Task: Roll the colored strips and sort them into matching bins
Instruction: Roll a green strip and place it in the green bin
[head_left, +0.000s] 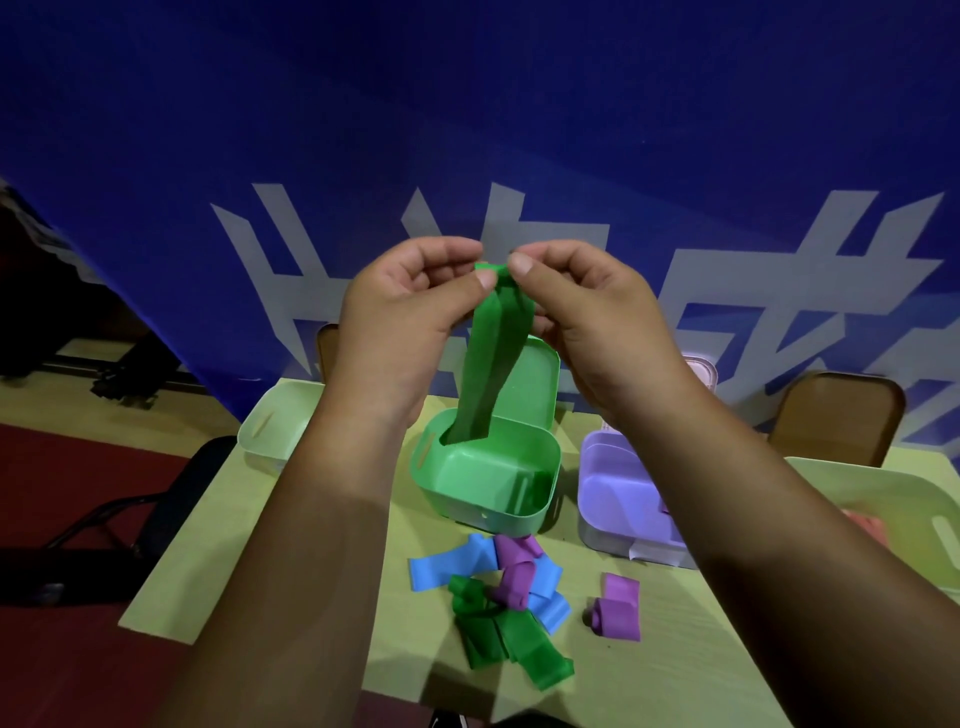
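Pinching the top of a green strip (493, 358) between left hand (410, 306) and right hand (592, 317) — hanging down, seemingly into the open green bin (467, 512).

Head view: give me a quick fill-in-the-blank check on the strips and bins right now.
The strip pinched at its top by the left hand and right hand is ____.
The bin just right of the green bin is ____.
The loose pile on the table holds green, purple and ____ strips.
Missing words: green; purple; blue.
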